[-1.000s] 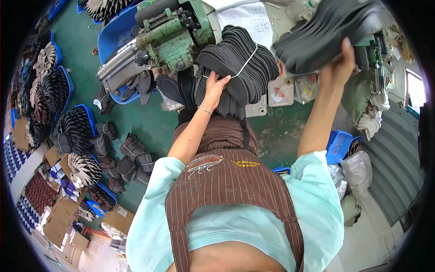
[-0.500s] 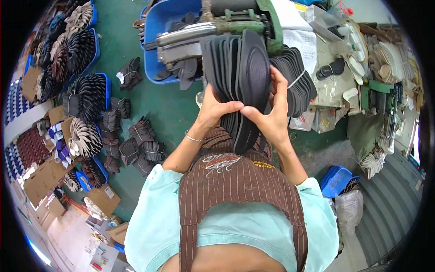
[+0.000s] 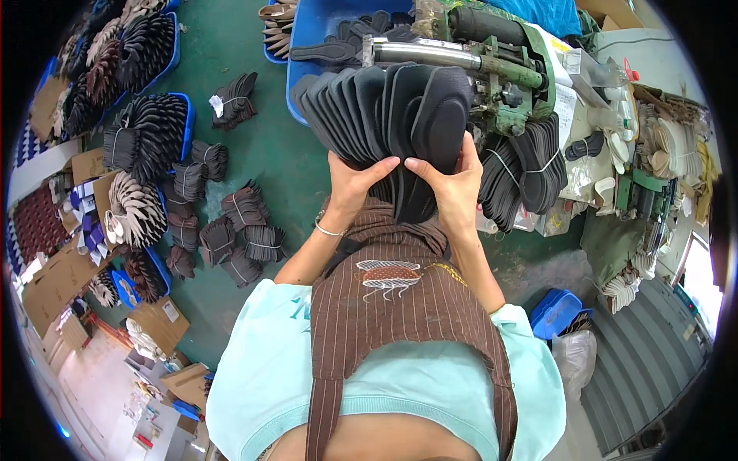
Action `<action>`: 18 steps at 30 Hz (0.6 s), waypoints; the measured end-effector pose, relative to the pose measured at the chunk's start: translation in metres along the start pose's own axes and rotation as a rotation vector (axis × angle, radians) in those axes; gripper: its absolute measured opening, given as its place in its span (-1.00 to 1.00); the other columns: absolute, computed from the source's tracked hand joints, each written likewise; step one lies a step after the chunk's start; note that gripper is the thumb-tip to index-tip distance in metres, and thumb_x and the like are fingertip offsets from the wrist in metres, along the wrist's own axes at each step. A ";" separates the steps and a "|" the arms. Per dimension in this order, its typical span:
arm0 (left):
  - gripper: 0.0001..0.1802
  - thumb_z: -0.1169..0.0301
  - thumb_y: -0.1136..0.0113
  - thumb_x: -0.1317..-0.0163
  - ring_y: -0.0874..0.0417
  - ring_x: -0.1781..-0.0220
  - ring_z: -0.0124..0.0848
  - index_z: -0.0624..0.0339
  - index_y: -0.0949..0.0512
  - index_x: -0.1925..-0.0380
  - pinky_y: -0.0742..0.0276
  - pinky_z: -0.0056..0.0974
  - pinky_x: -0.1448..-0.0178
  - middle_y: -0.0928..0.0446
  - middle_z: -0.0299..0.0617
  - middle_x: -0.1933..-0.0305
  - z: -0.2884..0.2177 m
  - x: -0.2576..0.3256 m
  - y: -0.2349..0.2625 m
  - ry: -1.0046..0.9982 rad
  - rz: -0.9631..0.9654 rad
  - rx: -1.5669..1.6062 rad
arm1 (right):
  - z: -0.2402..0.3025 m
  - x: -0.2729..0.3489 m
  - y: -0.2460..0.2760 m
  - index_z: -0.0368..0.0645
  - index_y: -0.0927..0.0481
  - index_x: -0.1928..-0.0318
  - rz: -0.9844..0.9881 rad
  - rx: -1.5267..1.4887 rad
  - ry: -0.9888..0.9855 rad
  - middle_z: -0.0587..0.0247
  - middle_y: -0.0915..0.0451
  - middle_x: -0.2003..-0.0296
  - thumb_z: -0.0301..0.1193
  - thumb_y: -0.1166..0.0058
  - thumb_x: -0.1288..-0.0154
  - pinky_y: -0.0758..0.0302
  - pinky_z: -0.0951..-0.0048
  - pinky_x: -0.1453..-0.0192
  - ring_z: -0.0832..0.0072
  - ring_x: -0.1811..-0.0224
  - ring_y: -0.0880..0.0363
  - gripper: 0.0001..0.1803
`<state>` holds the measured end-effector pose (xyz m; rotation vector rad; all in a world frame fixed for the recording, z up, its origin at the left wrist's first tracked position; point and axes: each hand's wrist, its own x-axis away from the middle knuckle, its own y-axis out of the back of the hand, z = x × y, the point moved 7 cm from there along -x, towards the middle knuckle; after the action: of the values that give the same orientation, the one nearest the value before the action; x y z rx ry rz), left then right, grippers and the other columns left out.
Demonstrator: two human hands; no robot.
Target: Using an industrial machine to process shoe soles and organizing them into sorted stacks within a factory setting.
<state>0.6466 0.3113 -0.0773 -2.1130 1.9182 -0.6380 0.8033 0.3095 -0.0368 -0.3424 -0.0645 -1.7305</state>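
Observation:
A thick stack of black shoe insoles [image 3: 442,107] is held up in front of me, its wide ends fanned out toward the left. My left hand [image 3: 350,180] grips the stack's lower left side, thumb laid across the front insole. On the right edge, my right hand [image 3: 459,184] is closed round the same stack, its thumb tip almost meeting the left one. Most of my fingers are hidden behind the insoles. Just right of my right hand lie banded bundles of dark insoles [image 3: 538,165].
Behind the stack stands a green machine [image 3: 530,69] with a metal roller [image 3: 430,52]. A blue bin [image 3: 327,11] beside it holds loose dark insoles. Several tied bundles [image 3: 246,207] lie on the green floor at left, near blue crates [image 3: 184,115] full of insoles.
The insoles have spread into a wider fan toward the left. My right thumb has slid slightly up and off the left thumb. The view has shifted, showing more of the machine.

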 end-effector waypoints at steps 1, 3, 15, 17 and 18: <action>-0.50 0.54 -0.42 0.13 -0.55 0.12 -0.42 0.40 -0.48 0.12 -0.44 -0.33 -0.05 -0.54 -0.14 0.12 -0.008 -0.001 0.003 -0.057 -0.025 -0.044 | -0.005 -0.001 -0.003 -0.28 -0.43 0.05 -0.021 0.005 -0.017 0.25 -0.54 0.14 -0.72 -0.30 0.14 -0.44 0.51 -0.06 0.54 0.12 -0.52 -0.45; -0.51 0.54 -0.41 0.13 -0.55 0.12 -0.42 0.40 -0.48 0.14 -0.43 -0.33 -0.05 -0.54 -0.15 0.13 -0.016 -0.005 0.010 -0.106 -0.042 -0.088 | -0.011 -0.002 -0.010 -0.27 -0.44 0.06 -0.053 0.011 -0.037 0.26 -0.55 0.15 -0.72 -0.30 0.12 -0.44 0.51 -0.05 0.54 0.13 -0.52 -0.47; -0.21 0.09 -0.16 -0.15 -0.38 -0.21 -0.02 0.43 -0.16 -0.22 -0.35 -0.06 -0.28 -0.31 0.18 -0.21 0.018 -0.053 0.119 0.325 0.019 0.295 | -0.082 -0.014 0.031 -0.29 -0.55 0.14 -0.421 0.111 0.112 0.35 -0.59 0.23 -0.58 -0.23 -0.07 -0.41 0.57 0.06 0.63 0.22 -0.49 -0.71; -0.10 -0.06 -0.16 -0.11 -0.41 -0.18 -0.03 0.37 -0.12 -0.25 -0.42 -0.09 -0.24 -0.19 0.25 -0.27 0.001 -0.054 0.087 0.406 0.123 0.358 | -0.082 -0.046 0.043 -0.31 -0.53 0.13 -0.461 0.149 0.089 0.34 -0.58 0.23 -0.55 -0.25 -0.06 -0.39 0.54 0.05 0.60 0.23 -0.48 -0.68; -0.06 -0.13 -0.13 -0.10 -0.44 -0.16 -0.03 0.35 -0.09 -0.27 -0.46 -0.11 -0.21 -0.15 0.27 -0.28 0.001 -0.052 0.087 0.427 0.164 0.414 | -0.071 -0.064 0.039 -0.31 -0.52 0.12 -0.451 0.138 0.081 0.34 -0.57 0.23 -0.54 -0.27 -0.05 -0.38 0.53 0.04 0.59 0.21 -0.47 -0.66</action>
<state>0.5665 0.3517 -0.1249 -1.6389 1.9109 -1.3998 0.8372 0.3470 -0.1268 -0.1608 -0.2146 -2.1704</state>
